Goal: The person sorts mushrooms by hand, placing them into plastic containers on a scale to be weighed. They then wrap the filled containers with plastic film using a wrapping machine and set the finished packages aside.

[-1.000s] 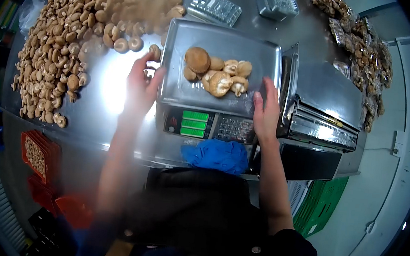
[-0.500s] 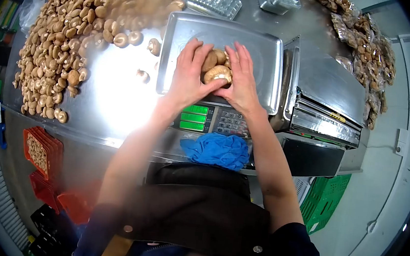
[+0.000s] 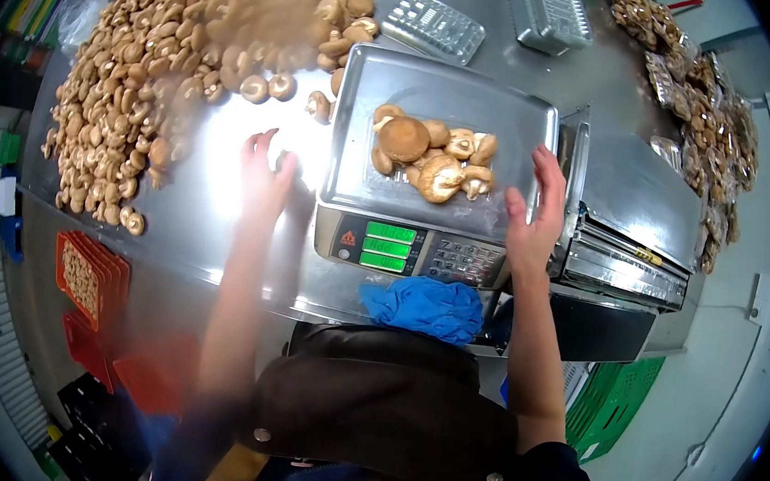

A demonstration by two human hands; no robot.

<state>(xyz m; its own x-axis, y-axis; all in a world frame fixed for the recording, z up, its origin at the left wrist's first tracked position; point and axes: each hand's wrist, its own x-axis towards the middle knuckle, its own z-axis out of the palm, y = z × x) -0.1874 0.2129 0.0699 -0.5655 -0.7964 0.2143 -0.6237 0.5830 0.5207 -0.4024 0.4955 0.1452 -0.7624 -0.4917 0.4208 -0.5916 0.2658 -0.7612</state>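
Note:
Several brown shiitake mushrooms (image 3: 442, 179) lie in a loose cluster on the metal pan (image 3: 357, 145) of a weighing scale, with clear plastic-like glints beneath them. My right hand (image 3: 536, 213) is open at the pan's right edge, thumb apart from the fingers, touching no mushroom. Left of the pan, my left hand (image 3: 266, 178) is low over the steel table, its thumb and fingers apart. Glare there hides whether anything small lies between them. Green digits glow on the scale's display (image 3: 389, 246), but they are too blurred to read.
A large mushroom heap (image 3: 130, 95) covers the table's left side. Clear plastic trays (image 3: 433, 27) and a tray stack (image 3: 550, 15) stand behind the scale. To the right are a metal wrapping device (image 3: 633, 218) and packed mushrooms (image 3: 694, 113). A blue cloth (image 3: 425, 307) lies in front.
Both hands have come off the mushrooms on the pan, leaving them uncovered. My left hand has gone left to the table, my right hand to the pan's right edge. The view has shifted slightly.

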